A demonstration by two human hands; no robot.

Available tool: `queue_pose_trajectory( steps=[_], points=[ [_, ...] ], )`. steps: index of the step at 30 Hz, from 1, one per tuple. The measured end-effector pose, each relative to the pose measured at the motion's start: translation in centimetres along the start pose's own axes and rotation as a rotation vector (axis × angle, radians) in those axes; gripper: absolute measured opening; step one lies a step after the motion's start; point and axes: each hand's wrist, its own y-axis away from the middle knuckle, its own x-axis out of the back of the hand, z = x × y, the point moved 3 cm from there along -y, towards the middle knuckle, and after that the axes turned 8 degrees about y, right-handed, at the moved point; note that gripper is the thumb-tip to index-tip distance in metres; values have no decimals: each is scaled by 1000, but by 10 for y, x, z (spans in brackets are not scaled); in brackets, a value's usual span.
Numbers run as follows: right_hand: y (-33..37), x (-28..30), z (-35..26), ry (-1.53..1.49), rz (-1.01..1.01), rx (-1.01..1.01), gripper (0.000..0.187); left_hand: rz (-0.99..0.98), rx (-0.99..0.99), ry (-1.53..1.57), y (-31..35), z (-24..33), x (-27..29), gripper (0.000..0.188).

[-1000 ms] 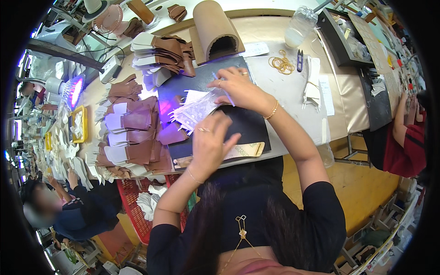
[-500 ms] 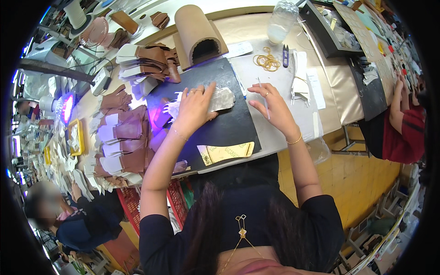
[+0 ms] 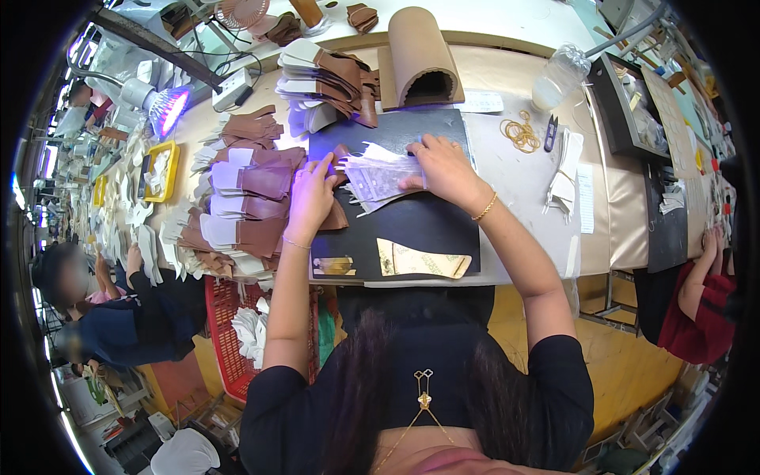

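Observation:
A stack of thin white fringed pieces [image 3: 381, 176] lies on the black mat [image 3: 439, 237]. My right hand [image 3: 451, 172] grips its right end, thumb on top and fingers along the far edge. At the stack's left end, my left hand [image 3: 311, 202] has its thumb and fingers around a brown leather piece [image 3: 339, 215], which it partly covers. A cream patterned template [image 3: 423, 260] rests at the mat's near edge, with a small yellowish strip [image 3: 333, 265] to its left.
Brown and white leather bundles [image 3: 252, 178] are piled on the left, with more [image 3: 324, 83] behind. A brown arched form [image 3: 419, 51] stands at the back. Rubber bands [image 3: 520, 133], thread snips [image 3: 550, 133] and a white bundle [image 3: 564, 176] lie right. A lit lamp [image 3: 168, 109] glows purple.
My left hand has left the white stack for the brown leather piece. My right hand has moved onto the stack; the thin white stick it held no longer shows. The view has shifted left.

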Motion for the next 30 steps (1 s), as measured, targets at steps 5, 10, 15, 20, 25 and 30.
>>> queue_pose_trajectory(
  steps=[5,10,15,20,25,30],
  points=[
    [7,0,-7,125,-68,6,65,-24,-71,56,-2,-16,3,45],
    [25,21,-22,-41,16,58,53,-18,-97,-27,-5,-15,12,45],
    [53,60,-16,118,290,72,51,170,-38,365,7,11,18,40],
    [46,30,-13,288,212,67,53,131,100,1115,13,54,-29,57],
    [39,8,-22,219,143,87,52,16,164,1353,20,75,-57,60],
    [50,44,-11,-57,178,-66,51,165,81,1352,22,77,-32,65]
  ],
)
